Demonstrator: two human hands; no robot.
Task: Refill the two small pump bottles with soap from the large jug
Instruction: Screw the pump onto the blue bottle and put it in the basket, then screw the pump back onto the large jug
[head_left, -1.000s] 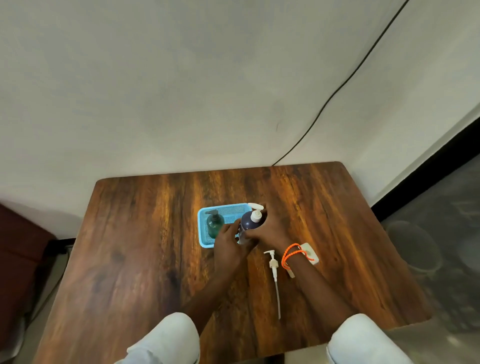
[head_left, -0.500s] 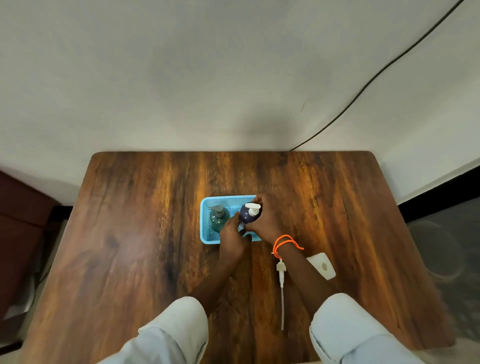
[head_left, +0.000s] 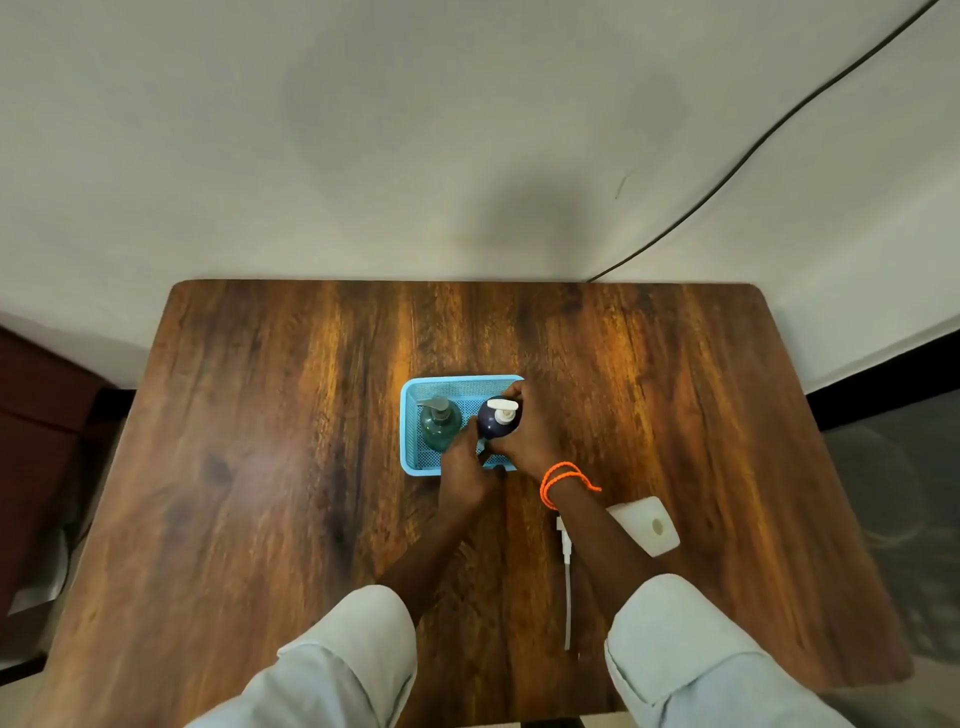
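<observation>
Nearby, both hands' grip wraps dark bottle in basket (green bottle beside).

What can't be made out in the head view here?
- Dark bottle lower body: hidden by left hand and right hand.
- Soap levels in it and green bottle: seen from above, cannot tell.
- Loose pump head: partly under the right forearm.
- Large jug: partly covered by that forearm; contents unreadable.
</observation>
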